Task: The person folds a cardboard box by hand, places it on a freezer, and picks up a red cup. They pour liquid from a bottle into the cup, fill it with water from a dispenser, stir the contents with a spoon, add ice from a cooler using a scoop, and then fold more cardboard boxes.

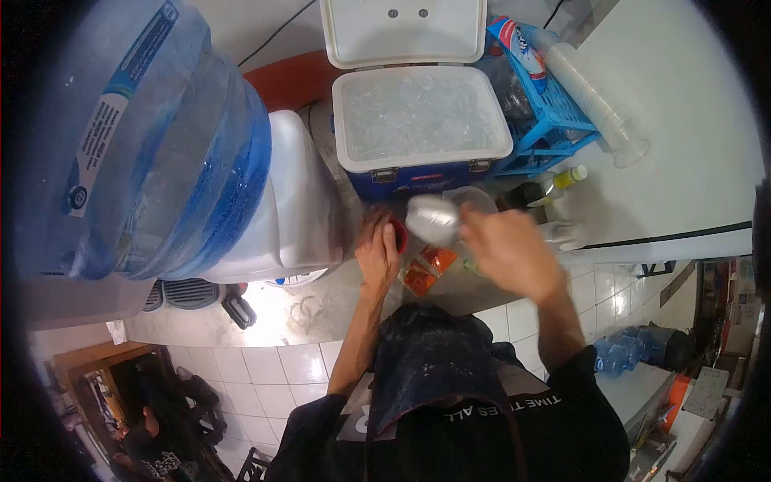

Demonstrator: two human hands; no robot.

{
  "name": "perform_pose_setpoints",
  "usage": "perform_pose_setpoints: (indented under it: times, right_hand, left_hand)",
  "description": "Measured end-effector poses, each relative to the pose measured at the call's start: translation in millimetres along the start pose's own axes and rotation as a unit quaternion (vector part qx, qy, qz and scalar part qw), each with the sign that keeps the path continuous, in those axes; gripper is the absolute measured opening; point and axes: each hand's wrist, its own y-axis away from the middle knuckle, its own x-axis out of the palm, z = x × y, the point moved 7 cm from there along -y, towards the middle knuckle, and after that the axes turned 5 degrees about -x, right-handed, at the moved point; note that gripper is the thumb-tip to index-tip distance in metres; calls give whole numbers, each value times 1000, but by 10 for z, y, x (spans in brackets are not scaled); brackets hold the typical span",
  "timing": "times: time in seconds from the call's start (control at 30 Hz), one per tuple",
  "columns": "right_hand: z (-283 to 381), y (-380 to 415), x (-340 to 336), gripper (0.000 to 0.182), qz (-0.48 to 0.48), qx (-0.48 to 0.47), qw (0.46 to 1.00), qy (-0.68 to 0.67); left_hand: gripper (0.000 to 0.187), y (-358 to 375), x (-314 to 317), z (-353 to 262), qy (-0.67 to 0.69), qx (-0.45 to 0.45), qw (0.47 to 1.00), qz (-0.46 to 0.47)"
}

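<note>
The right hand (514,251) blurs (glare whitens the counter (277,320)).

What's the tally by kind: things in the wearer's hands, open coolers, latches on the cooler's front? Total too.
Red round container, in the left hand: 1
Silver metallic scoop (blurred), in the right hand: 1
Blue-and-white hard-sided cooler, open: 1
Metal front latches: 2
Total: 5

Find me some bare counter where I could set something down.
The clearest patch of counter lies along the front edge, between the black object and the left forearm. A narrow strip runs between the white container and the ice cooler. It's crowded before the cooler: left hand, red cup, right hand, metal scoop, orange packets.
</note>
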Motion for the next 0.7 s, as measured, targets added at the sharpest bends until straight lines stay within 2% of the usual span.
perform_pose_setpoints:
  times: [0.03, 0.1, 0.17, 0.23, 0.3, 0.33, 0.4, 0.43, 0.5, 0.53, 0.67, 0.7]
  right_hand:
    - [-125, 59, -219, 30, -29, 38, 998, -30]
    - [-300, 214, -595, 24, -262, -46, 961, 77]
    - [-736, -140, -727, 29, -147, 136, 979, 42]
    - [-1124, -397, -643, 32, -156, 149, 974, 67]
    - [-1442, -773, -390, 31, -78, 165, 982, 52]
    - [-1591, -876, -219, 31, -83, 166, 981, 52]
    - [-1696, -1064, -19, 35, -177, 55, 980, -68]
    - [-1655, -1105, -6, 35, -179, 54, 980, -67]
    - [-1653, -1180, 236, 37, -119, 126, 962, -212]
    - [-1631, -1178, 229, 39, -143, 122, 954, -233]
    - [-1470, -1092, -40, 35, -104, 120, 975, -153]
    - [-1474, -1027, -147, 34, -110, 135, 981, -80]
  left_hand:
    - [32, -43, -102, -103, 5, 26, 999, -24]
    - [32, -219, -269, -338, 11, 54, 997, -49]
    - [33, -501, -417, -684, 28, 131, 988, -73]
    - [34, -817, -433, -864, 26, 132, 988, -70]
    - [37, -1089, -371, -920, 24, 135, 988, -72]
    - [39, -1213, -319, -904, 14, 121, 991, -56]
    - [42, -1355, -258, -884, 5, 110, 993, -44]
    - [43, -1395, -213, -861, -20, 109, 993, -36]
    - [45, -1429, -138, -786, -47, 107, 993, -26]
    - [46, -1435, -86, -745, -64, 110, 992, -14]
    - [49, -1380, -49, -744, -127, 139, 982, 4]
    - [49, -1401, -59, -749, -127, 140, 982, 2]
